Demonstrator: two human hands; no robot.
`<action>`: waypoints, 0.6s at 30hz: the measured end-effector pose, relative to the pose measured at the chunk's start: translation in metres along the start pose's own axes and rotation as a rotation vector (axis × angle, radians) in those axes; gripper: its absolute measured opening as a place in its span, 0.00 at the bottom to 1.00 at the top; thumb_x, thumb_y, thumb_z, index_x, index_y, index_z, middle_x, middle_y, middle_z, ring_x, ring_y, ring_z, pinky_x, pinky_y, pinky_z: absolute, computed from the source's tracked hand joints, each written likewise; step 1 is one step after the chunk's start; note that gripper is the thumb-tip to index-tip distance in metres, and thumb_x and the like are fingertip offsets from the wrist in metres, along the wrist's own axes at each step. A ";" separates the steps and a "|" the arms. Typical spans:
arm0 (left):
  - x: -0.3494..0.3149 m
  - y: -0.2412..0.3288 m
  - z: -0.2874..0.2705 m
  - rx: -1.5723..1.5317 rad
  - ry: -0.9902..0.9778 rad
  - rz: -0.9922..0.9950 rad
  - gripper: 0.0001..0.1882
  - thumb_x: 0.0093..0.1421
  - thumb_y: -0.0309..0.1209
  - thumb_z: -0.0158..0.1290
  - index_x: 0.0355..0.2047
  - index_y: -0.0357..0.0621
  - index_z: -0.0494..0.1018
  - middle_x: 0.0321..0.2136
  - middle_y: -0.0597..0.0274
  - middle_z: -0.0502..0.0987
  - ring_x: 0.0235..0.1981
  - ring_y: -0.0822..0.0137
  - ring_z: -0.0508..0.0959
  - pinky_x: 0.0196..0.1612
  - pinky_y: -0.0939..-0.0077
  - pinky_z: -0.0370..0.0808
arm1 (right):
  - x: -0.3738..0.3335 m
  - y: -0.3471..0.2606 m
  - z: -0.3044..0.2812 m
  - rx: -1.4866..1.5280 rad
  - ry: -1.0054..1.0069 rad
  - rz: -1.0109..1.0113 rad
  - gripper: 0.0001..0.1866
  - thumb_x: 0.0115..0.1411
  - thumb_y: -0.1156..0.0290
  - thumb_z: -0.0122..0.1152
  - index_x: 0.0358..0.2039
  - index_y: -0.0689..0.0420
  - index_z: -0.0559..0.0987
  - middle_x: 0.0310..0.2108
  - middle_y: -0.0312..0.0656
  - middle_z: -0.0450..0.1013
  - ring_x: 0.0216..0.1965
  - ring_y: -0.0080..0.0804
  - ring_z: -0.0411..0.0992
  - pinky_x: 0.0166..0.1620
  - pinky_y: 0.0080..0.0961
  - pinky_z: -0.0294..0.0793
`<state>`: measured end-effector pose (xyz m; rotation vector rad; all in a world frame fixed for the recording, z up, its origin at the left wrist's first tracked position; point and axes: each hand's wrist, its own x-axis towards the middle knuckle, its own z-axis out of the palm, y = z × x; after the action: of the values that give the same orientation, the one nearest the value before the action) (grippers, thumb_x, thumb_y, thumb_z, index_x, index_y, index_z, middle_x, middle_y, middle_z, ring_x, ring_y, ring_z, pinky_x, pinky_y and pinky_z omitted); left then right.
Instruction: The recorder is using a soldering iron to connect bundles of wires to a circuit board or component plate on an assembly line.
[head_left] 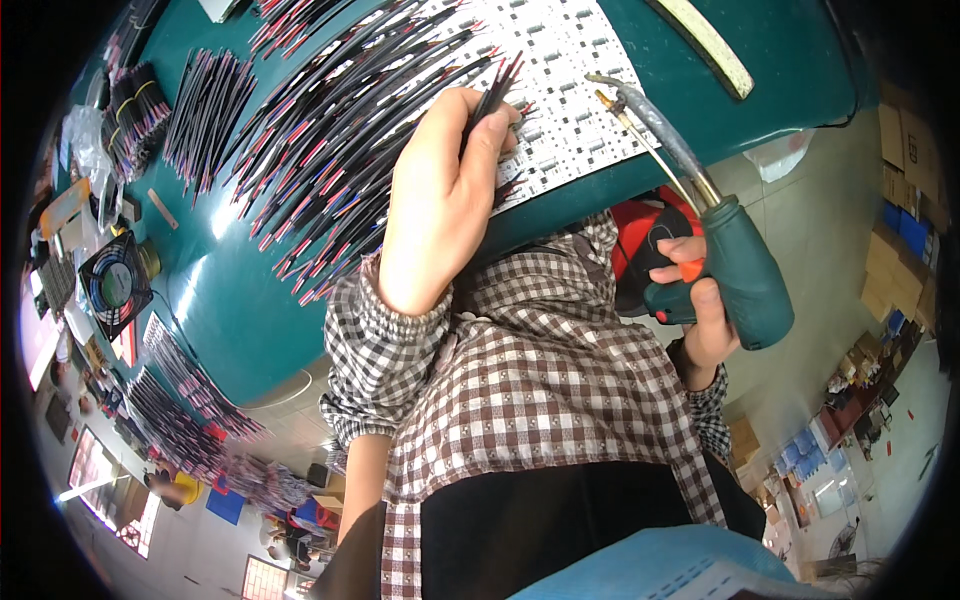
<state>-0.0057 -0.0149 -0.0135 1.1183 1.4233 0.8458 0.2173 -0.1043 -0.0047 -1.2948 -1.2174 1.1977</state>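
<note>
left fingers [488, 150] clamped on black wires [508, 76]; wires jut beyond, far side; right fingers [709, 300] wrapped round green soldering gun [748, 275]

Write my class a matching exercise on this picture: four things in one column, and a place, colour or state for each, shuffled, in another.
Things:
1. Small bunch of dark wires
2. Soldering gun
3. Circuit-board sheet
4. Fan

Descriptions:
A. Square black frame
B. In the right hand
C. In the left hand
D. White, dotted with small dark parts

Pairs: 1-C, 2-B, 3-D, 4-A
</note>
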 end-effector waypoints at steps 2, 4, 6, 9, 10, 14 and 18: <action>-0.002 0.001 -0.005 0.010 0.070 0.070 0.07 0.60 0.27 0.49 0.34 0.35 0.69 0.25 0.61 0.72 0.25 0.68 0.72 0.32 0.77 0.70 | 0.003 0.002 0.000 0.035 0.041 -0.036 0.21 0.61 0.67 0.48 0.43 0.76 0.67 0.36 0.57 0.70 0.35 0.44 0.73 0.30 0.26 0.80; -0.006 -0.006 -0.025 0.270 0.280 0.304 0.08 0.60 0.26 0.50 0.38 0.34 0.70 0.30 0.61 0.73 0.28 0.74 0.72 0.34 0.81 0.70 | 0.002 0.003 -0.003 0.042 0.042 -0.053 0.21 0.61 0.67 0.48 0.44 0.76 0.67 0.36 0.57 0.70 0.35 0.43 0.73 0.30 0.26 0.80; -0.022 0.028 -0.032 -0.078 0.388 0.167 0.10 0.59 0.25 0.50 0.40 0.35 0.72 0.30 0.65 0.75 0.27 0.79 0.72 0.30 0.87 0.68 | 0.000 0.006 -0.007 0.040 0.055 -0.067 0.21 0.61 0.67 0.47 0.44 0.76 0.66 0.36 0.57 0.70 0.36 0.43 0.73 0.30 0.25 0.80; -0.043 0.053 -0.033 0.059 0.337 0.156 0.11 0.57 0.22 0.52 0.40 0.35 0.74 0.26 0.67 0.76 0.24 0.79 0.73 0.26 0.90 0.67 | -0.004 0.009 -0.009 0.030 0.150 -0.047 0.22 0.61 0.66 0.47 0.45 0.76 0.66 0.37 0.56 0.70 0.36 0.43 0.74 0.30 0.25 0.79; -0.047 0.056 -0.026 0.024 0.221 0.103 0.11 0.55 0.22 0.52 0.40 0.35 0.73 0.23 0.66 0.75 0.25 0.79 0.74 0.27 0.89 0.67 | -0.002 0.005 -0.006 0.040 0.136 -0.043 0.22 0.61 0.66 0.46 0.45 0.76 0.66 0.37 0.56 0.70 0.35 0.43 0.74 0.30 0.24 0.79; -0.016 -0.003 -0.003 0.002 -0.008 -0.103 0.06 0.50 0.22 0.53 0.29 0.33 0.69 0.19 0.63 0.74 0.23 0.78 0.72 0.27 0.82 0.68 | -0.005 0.003 -0.006 0.062 0.107 -0.060 0.22 0.61 0.65 0.46 0.46 0.75 0.66 0.38 0.57 0.70 0.35 0.42 0.74 0.30 0.24 0.79; -0.017 -0.017 0.006 0.035 0.108 -0.057 0.09 0.50 0.26 0.55 0.28 0.32 0.71 0.20 0.60 0.75 0.23 0.75 0.73 0.31 0.80 0.71 | -0.017 0.007 -0.010 0.059 0.112 -0.019 0.23 0.61 0.66 0.46 0.47 0.75 0.65 0.39 0.58 0.70 0.35 0.41 0.74 0.30 0.24 0.78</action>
<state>-0.0030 -0.0363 -0.0251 1.0661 1.5575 0.8546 0.2273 -0.1213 -0.0104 -1.2864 -1.1037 1.1234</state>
